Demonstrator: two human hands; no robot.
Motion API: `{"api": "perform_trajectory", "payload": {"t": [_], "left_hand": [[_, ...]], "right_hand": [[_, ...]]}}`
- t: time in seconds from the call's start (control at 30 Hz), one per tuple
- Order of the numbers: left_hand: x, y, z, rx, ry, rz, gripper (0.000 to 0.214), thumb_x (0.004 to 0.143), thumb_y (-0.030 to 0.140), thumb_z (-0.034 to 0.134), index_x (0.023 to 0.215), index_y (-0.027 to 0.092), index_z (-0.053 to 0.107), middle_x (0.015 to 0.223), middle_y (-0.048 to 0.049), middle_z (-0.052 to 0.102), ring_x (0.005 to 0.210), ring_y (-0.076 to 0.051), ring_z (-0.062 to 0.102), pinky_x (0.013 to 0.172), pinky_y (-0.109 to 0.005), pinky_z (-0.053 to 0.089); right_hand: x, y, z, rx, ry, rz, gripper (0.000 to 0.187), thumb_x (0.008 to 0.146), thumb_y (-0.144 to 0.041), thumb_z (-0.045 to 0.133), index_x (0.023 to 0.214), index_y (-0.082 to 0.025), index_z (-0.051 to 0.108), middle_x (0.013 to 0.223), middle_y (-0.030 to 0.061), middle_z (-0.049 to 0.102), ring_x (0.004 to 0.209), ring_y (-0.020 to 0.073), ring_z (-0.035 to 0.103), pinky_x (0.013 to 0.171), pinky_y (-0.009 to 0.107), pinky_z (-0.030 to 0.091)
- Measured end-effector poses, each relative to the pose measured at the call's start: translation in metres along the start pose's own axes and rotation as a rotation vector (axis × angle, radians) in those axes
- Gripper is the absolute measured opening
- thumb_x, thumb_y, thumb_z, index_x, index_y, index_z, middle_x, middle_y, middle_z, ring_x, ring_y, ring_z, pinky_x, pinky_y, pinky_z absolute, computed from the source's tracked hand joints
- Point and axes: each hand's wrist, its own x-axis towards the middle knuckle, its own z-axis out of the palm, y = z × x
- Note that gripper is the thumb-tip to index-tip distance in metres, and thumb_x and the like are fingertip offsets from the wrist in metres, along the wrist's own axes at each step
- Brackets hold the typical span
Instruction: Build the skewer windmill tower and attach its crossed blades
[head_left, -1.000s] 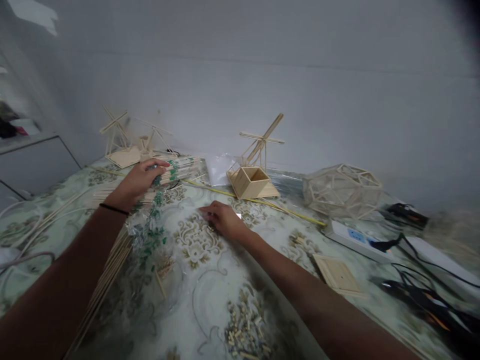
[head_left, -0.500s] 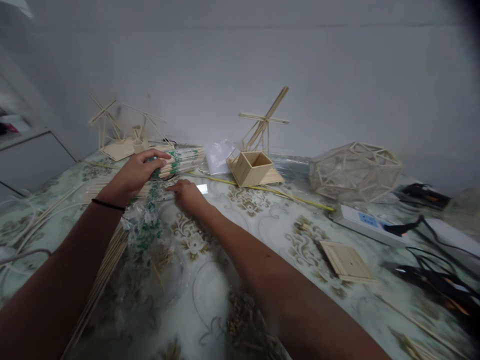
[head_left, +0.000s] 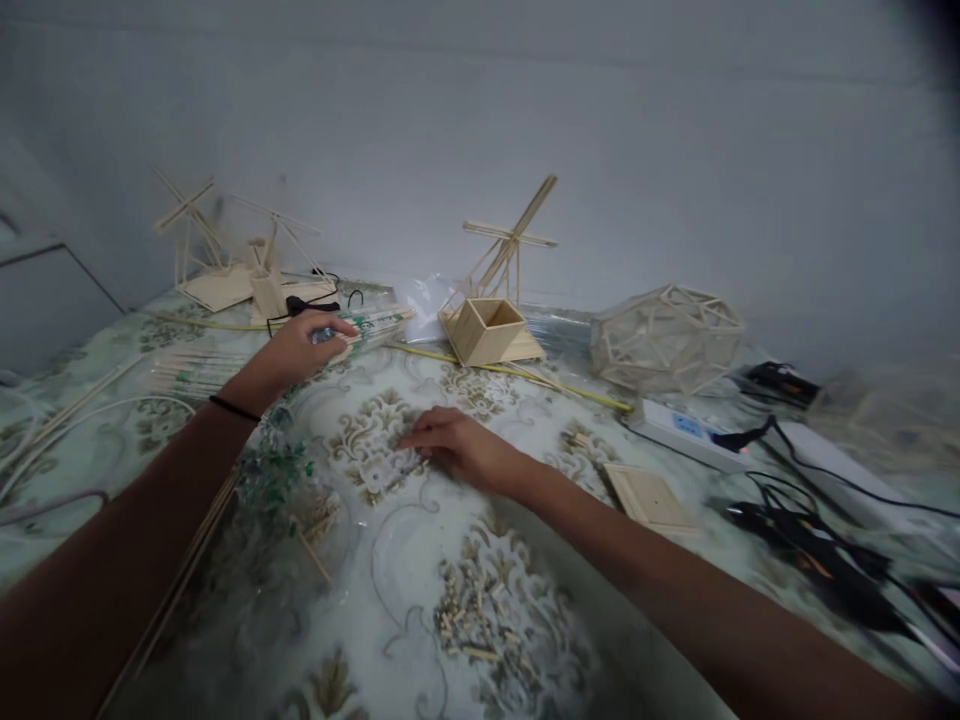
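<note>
My left hand (head_left: 300, 350) rests on a bundle of wrapped chopsticks (head_left: 367, 325) with green print, its fingers curled over the near end of the pack. My right hand (head_left: 454, 443) lies palm down on the patterned tablecloth (head_left: 420, 560), fingers closed together, a thin stick (head_left: 401, 470) under its fingertips. A black band circles my left wrist. A heap of short cut stick pieces (head_left: 487, 620) lies on the cloth nearer me.
Stick windmill models (head_left: 225, 260) and a wooden box with a windmill (head_left: 491, 325) stand by the wall. A stick dome (head_left: 664, 340), a power strip (head_left: 686, 430), black cables (head_left: 810, 540), a square wooden panel (head_left: 649, 498), a yellow rod (head_left: 525, 378) and long sticks (head_left: 187, 570) lie around.
My right hand drew back from beside the chopstick bundle toward the middle of the cloth. The left hand stayed on the bundle. The view shifted slightly.
</note>
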Motion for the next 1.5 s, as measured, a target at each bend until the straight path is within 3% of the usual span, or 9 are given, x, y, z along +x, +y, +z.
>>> {"api": "perform_trajectory", "payload": {"t": [0.17, 0.33, 0.53, 0.63, 0.7, 0.83, 1.07, 1.3, 1.5], "left_hand": [[-0.004, -0.012, 0.009, 0.204, -0.187, 0.137, 0.039, 0.08, 0.038, 0.058, 0.108, 0.017, 0.076, 0.127, -0.0123, 0.07, 0.138, -0.031, 0.048, 0.118, -0.044, 0.038], [-0.029, 0.009, 0.003, 0.276, -0.284, 0.144, 0.033, 0.082, 0.041, 0.061, 0.101, 0.02, 0.079, 0.117, -0.0115, 0.074, 0.138, -0.034, 0.049, 0.115, -0.049, 0.041], [-0.146, 0.06, -0.015, 0.475, -0.22, 0.273, 0.047, 0.085, 0.053, 0.069, 0.127, 0.032, 0.071, 0.149, -0.0102, 0.057, 0.141, -0.036, 0.047, 0.117, -0.059, 0.035], [-0.203, 0.067, -0.018, 0.563, -0.175, 0.255, 0.053, 0.085, 0.037, 0.071, 0.137, 0.036, 0.062, 0.151, -0.009, 0.055, 0.141, -0.037, 0.046, 0.112, -0.059, 0.041], [-0.221, 0.064, -0.019, 0.623, -0.108, 0.195, 0.054, 0.084, 0.03, 0.069, 0.138, 0.034, 0.061, 0.149, -0.0106, 0.055, 0.139, -0.039, 0.048, 0.11, -0.061, 0.042], [-0.222, 0.051, -0.019, 0.648, 0.005, 0.128, 0.047, 0.088, 0.031, 0.063, 0.134, 0.029, 0.061, 0.147, -0.0151, 0.055, 0.137, -0.04, 0.049, 0.109, -0.062, 0.043], [-0.221, 0.051, -0.011, 0.536, 0.069, 0.235, 0.039, 0.098, 0.037, 0.051, 0.133, 0.022, 0.059, 0.143, -0.0165, 0.051, 0.13, -0.035, 0.052, 0.111, -0.056, 0.045], [-0.227, 0.053, -0.016, 0.564, 0.112, 0.3, 0.038, 0.098, 0.027, 0.047, 0.132, 0.019, 0.06, 0.144, -0.0181, 0.05, 0.133, -0.036, 0.049, 0.111, -0.056, 0.045], [-0.224, 0.044, -0.017, 0.57, 0.132, 0.224, 0.051, 0.093, 0.036, 0.047, 0.14, 0.016, 0.054, 0.136, -0.0217, 0.049, 0.133, -0.041, 0.048, 0.109, -0.063, 0.046]], "right_hand": [[-0.051, -0.02, -0.006, 0.025, 0.026, 0.051, 0.046, 0.09, 0.0, 0.052, 0.124, -0.021, 0.075, 0.098, 0.0086, 0.071, 0.089, 0.0179, 0.063, 0.083, 0.03, 0.05], [-0.026, -0.006, 0.009, -0.025, 0.149, 0.231, 0.045, 0.087, 0.002, 0.055, 0.123, -0.017, 0.075, 0.096, 0.0091, 0.069, 0.089, 0.0188, 0.064, 0.086, 0.031, 0.051], [0.019, -0.015, 0.037, 0.008, 0.068, 0.035, 0.051, 0.081, 0.005, 0.06, 0.119, -0.023, 0.078, 0.097, 0.0062, 0.071, 0.091, 0.0183, 0.063, 0.088, 0.03, 0.05], [0.001, -0.026, 0.035, 0.034, 0.03, -0.032, 0.047, 0.084, 0.003, 0.058, 0.119, -0.022, 0.078, 0.097, 0.007, 0.071, 0.092, 0.0187, 0.063, 0.088, 0.031, 0.05], [-0.022, -0.031, 0.028, 0.04, 0.029, -0.034, 0.047, 0.085, 0.003, 0.055, 0.12, -0.02, 0.077, 0.097, 0.008, 0.07, 0.093, 0.0194, 0.062, 0.088, 0.032, 0.051], [-0.072, -0.047, 0.016, 0.051, 0.065, 0.03, 0.044, 0.091, -0.001, 0.053, 0.125, -0.019, 0.074, 0.097, 0.0087, 0.068, 0.091, 0.0189, 0.062, 0.085, 0.031, 0.051], [-0.125, -0.088, 0.017, 0.055, 0.137, 0.197, 0.044, 0.091, -0.002, 0.053, 0.127, -0.02, 0.073, 0.098, 0.0078, 0.066, 0.091, 0.0182, 0.062, 0.085, 0.03, 0.05], [-0.12, -0.063, 0.001, -0.076, 0.288, 0.506, 0.044, 0.088, 0.0, 0.057, 0.123, -0.019, 0.075, 0.093, 0.006, 0.065, 0.084, 0.0174, 0.062, 0.084, 0.031, 0.049], [-0.105, -0.055, 0.008, -0.099, 0.255, 0.472, 0.044, 0.09, -0.001, 0.056, 0.125, -0.019, 0.074, 0.096, 0.0069, 0.065, 0.089, 0.0183, 0.061, 0.087, 0.031, 0.048]]}}
